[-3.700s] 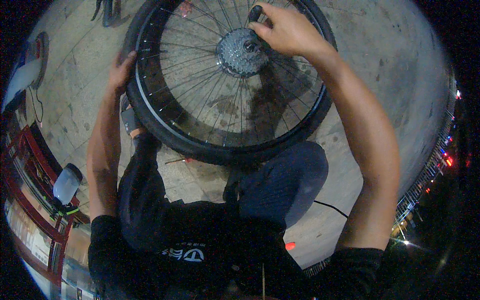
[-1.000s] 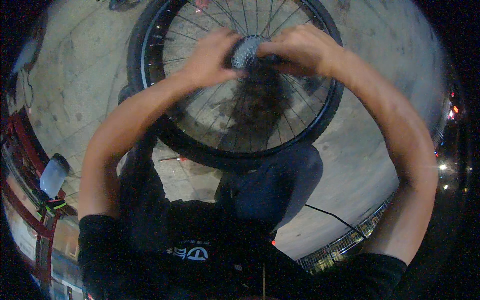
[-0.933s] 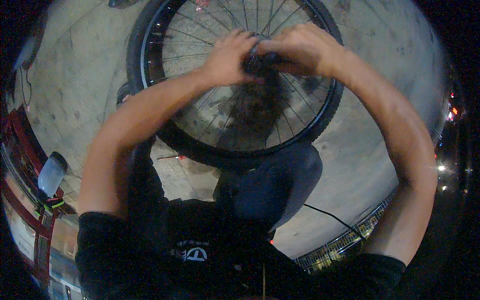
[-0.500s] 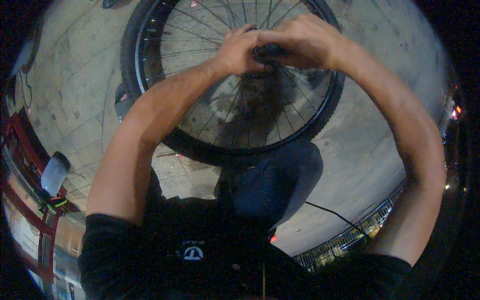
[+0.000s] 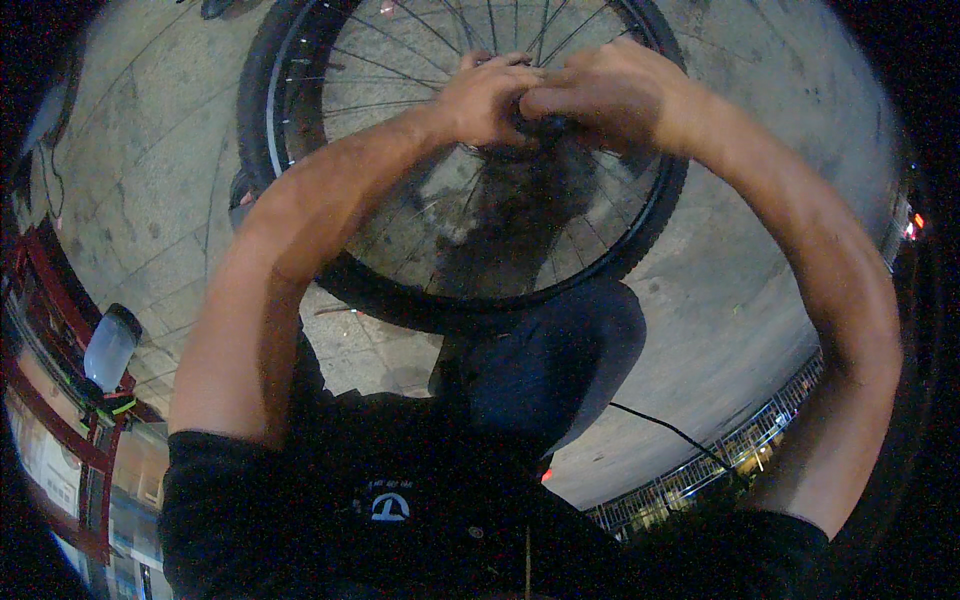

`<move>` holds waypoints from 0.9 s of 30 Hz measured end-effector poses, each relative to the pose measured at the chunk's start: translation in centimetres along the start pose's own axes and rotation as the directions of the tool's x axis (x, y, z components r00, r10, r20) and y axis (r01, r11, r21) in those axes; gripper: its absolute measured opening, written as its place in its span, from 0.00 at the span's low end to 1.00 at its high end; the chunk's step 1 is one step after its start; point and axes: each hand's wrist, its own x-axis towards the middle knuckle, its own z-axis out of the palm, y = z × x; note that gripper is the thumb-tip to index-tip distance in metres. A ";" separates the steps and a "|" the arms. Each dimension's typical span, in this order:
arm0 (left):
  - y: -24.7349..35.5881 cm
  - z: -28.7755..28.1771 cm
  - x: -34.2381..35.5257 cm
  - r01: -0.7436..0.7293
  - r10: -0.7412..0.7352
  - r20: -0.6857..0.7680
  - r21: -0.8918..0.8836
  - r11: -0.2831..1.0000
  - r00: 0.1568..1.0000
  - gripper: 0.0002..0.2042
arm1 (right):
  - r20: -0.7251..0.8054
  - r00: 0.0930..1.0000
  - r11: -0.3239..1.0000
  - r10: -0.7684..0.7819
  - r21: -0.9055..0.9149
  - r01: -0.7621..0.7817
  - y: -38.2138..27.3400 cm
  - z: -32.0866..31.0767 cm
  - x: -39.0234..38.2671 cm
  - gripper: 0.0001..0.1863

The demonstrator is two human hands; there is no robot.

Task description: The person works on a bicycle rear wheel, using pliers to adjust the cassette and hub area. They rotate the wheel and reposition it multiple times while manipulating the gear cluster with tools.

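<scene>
A bicycle wheel with a black tyre [image 5: 258,110] lies flat before me, partly against my bent knee [image 5: 590,330]. My left hand [image 5: 485,108] is closed at the wheel's centre, its fingers curled over the gear cluster, which is now mostly hidden. My right hand [image 5: 615,95] is closed beside it, thumb and fingers around a small black piece [image 5: 542,124] on the hub; whether that is a tool or an axle part I cannot tell. Spokes show around both hands.
At the left lie a translucent pale container [image 5: 110,348] and a dark red frame [image 5: 85,460]. A thin rod [image 5: 335,310] is below the wheel. A black cable [image 5: 680,435] runs across the pavement [image 5: 150,200] at lower right. A railing [image 5: 760,430] curves along the right edge.
My left hand has left the tyre for the hub, moving right and closing over the gear cluster. My right hand stays at the hub, shifting slightly over the last second.
</scene>
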 end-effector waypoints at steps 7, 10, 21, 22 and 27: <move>1.0 -2.0 1.1 0.032 -0.042 0.224 0.050 0.998 0.974 0.43 | -0.099 0.995 0.999 -0.021 0.025 0.023 -0.6 -0.2 -1.0 0.26; 0.9 -1.6 0.4 0.097 -0.113 0.131 0.121 0.988 0.985 0.43 | -0.177 0.984 0.999 0.021 0.050 -0.013 0.0 0.2 -0.6 0.23; 0.0 -1.1 -0.1 0.134 -0.137 0.074 0.047 0.990 0.988 0.43 | -0.062 0.907 0.810 0.416 0.479 -0.339 0.9 2.1 0.4 0.14; -0.3 -0.9 -0.2 0.129 -0.131 0.045 0.031 0.991 0.990 0.42 | -0.032 0.888 0.765 0.459 0.523 -0.377 0.9 2.1 0.5 0.13; -0.9 -0.3 -0.4 0.096 -0.098 0.025 0.049 0.994 0.995 0.42 | -0.035 0.823 0.722 0.567 0.502 -0.476 0.0 2.1 0.6 0.14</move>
